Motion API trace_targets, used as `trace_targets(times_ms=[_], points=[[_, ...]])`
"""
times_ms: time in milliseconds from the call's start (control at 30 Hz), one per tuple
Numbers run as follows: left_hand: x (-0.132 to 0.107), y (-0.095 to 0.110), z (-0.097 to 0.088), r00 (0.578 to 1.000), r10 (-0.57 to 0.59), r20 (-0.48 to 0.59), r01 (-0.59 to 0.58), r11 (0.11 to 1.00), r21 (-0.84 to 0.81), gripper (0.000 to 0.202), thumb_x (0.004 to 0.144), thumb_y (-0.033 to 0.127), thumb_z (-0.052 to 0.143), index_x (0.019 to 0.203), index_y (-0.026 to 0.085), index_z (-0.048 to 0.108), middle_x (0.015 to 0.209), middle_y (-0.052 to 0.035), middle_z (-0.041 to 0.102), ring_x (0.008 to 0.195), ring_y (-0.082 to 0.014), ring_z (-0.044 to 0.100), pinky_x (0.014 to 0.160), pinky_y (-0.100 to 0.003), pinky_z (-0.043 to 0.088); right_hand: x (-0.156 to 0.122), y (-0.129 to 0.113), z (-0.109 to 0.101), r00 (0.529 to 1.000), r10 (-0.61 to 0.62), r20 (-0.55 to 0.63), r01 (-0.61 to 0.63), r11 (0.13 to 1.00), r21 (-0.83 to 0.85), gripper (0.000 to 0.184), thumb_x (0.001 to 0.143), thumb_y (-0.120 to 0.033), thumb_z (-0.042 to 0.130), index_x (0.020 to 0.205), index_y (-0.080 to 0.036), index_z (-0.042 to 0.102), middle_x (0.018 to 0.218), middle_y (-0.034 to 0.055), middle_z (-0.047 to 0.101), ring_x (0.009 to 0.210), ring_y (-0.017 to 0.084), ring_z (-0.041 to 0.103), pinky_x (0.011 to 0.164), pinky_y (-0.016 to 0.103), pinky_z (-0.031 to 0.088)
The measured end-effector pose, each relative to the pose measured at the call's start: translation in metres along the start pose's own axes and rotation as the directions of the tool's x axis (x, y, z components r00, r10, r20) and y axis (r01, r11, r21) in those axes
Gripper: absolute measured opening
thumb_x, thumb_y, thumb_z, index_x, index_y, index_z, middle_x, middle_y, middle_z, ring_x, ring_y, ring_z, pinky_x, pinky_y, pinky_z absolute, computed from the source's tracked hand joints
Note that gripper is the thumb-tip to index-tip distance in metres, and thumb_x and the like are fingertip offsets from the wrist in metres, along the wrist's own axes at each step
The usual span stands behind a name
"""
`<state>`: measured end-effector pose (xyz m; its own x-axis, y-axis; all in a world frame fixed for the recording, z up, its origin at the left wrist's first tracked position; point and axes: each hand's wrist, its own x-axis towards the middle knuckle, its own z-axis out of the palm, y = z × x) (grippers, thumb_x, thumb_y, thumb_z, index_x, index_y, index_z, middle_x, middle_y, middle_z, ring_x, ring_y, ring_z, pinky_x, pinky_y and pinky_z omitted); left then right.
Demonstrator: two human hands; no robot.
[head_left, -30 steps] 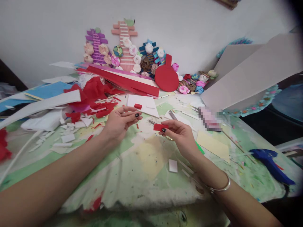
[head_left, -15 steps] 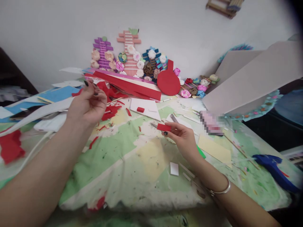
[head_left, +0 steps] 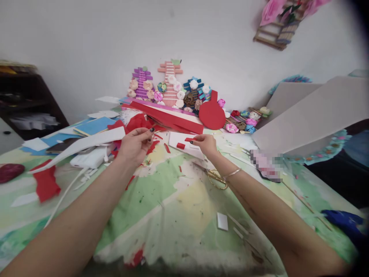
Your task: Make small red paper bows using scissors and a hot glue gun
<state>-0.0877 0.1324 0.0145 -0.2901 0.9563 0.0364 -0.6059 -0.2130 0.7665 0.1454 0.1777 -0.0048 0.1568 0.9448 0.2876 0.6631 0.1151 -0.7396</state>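
Observation:
My right hand point(head_left: 206, 144) pinches a small red strip point(head_left: 189, 139) over a white board point(head_left: 196, 152). On that board lies a small red block point(head_left: 180, 146). My left hand point(head_left: 135, 146) hangs to the left, thumb and fingertips pressed together beside the crumpled red scraps point(head_left: 140, 122); whatever is between them is too small to make out. Gold-handled scissors point(head_left: 217, 179) rest on the table below my right wrist, blades pointing left.
A red paddle-shaped cutout point(head_left: 212, 113) leans at the back among paper flowers. Grey boards point(head_left: 311, 115) stand at the right, near a blue glue gun point(head_left: 343, 223). A white power bank point(head_left: 89, 157) with a cable and a small white square point(head_left: 222, 221) lie on the patterned cloth.
My right hand has moved up and away from the scissors, carrying the red piece over the white board. My left hand has lowered and come closer to it. The view has tilted up.

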Motion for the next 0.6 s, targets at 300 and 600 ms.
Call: trace_targets(times_ms=[300, 600], points=[[-0.018, -0.021, 0.005, 0.959, -0.092, 0.268, 0.004, 0.951, 0.309, 0.021, 0.047, 0.019, 0.081, 0.06, 0.011, 0.065, 0.057, -0.0018, 0.062, 0.055, -0.0104, 0.055, 0.06, -0.025, 0.047, 0.046, 0.014, 0.023, 0.983, 0.09, 0.161, -0.031, 0.942, -0.335, 0.033, 0.092, -0.033, 0.055, 0.12, -0.017, 0.055, 0.12, 0.0086, 0.057, 0.101, 0.02, 0.06, 0.084, 0.041, 0.052], [-0.03, -0.042, 0.008, 0.858, -0.113, 0.501, -0.244, 0.768, 0.592, 0.031, 0.073, 0.034, 0.058, 0.05, 0.018, 0.046, 0.046, 0.0044, 0.041, 0.046, -0.0086, 0.037, 0.049, -0.024, 0.03, 0.027, 0.027, 0.009, 0.962, 0.079, 0.26, 0.054, 0.882, -0.468, 0.032, 0.092, -0.033, 0.055, 0.12, -0.017, 0.056, 0.12, 0.0088, 0.057, 0.102, 0.02, 0.06, 0.085, 0.041, 0.052]])
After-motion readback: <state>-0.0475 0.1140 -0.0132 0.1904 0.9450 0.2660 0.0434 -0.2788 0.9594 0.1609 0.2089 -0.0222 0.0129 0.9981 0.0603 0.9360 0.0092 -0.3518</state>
